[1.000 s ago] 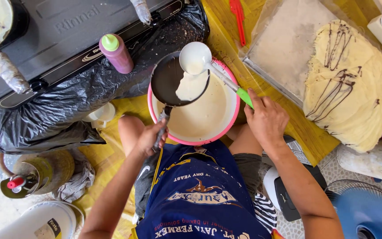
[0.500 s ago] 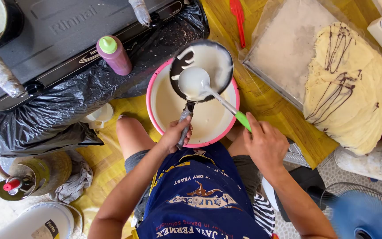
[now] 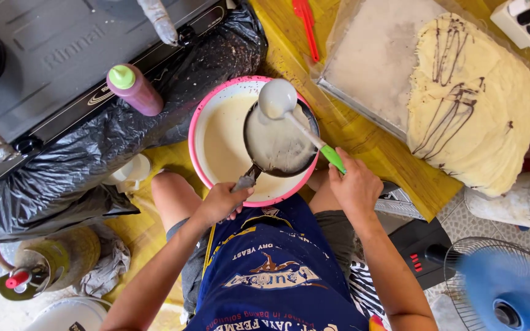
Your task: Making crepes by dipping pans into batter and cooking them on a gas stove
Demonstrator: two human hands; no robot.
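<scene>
- Gripping the handle of a small pan (image 3: 280,144), the left hand (image 3: 222,202) is closed tight, holding it over the pink-rimmed bowl (image 3: 216,110) of batter at mid-frame.
- Right hand (image 3: 357,187) is closed on a green-handled ladle (image 3: 277,98), its cup above the pan's far edge.

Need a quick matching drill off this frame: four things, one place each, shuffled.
Things:
1. pan
2. ladle
3. bottle
4. crepes

Places:
A. on the black plastic by the stove
B. in the left hand's grip, over the bowl
C. stacked at the far right
D. in the right hand, above the pan

Pairs: 1-B, 2-D, 3-A, 4-C
</scene>
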